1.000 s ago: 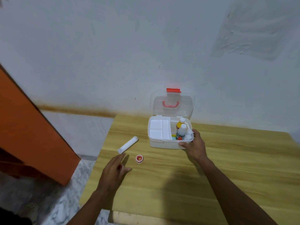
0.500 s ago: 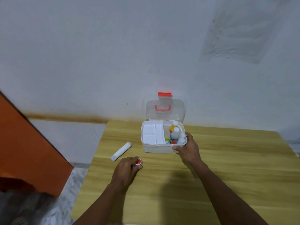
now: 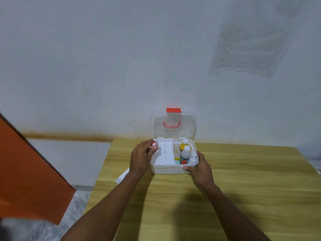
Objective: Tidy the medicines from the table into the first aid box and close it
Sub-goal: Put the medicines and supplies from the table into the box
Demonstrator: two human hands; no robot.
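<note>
Now lifted off the desk (image 3: 243,188): small red-and-white jar (image 3: 153,144), pinched in left hand (image 3: 141,158) over first aid box (image 3: 171,169) tray, ready to drop. Right hand (image 3: 199,168) gripping box's near right corner. White tube (image 3: 122,176) waiting near left edge.

the white tube (image 3: 123,176) on the table is mostly hidden behind the left forearm — only a blurred end shows past the left hand (image 3: 141,158). the small red-and-white jar (image 3: 153,144) is too small and soft to read, and the items low in the first aid box (image 3: 171,168) — perhaps a teal roll — sit half hidden behind its front wall. both arms are cut off by the bottom edge.
</note>
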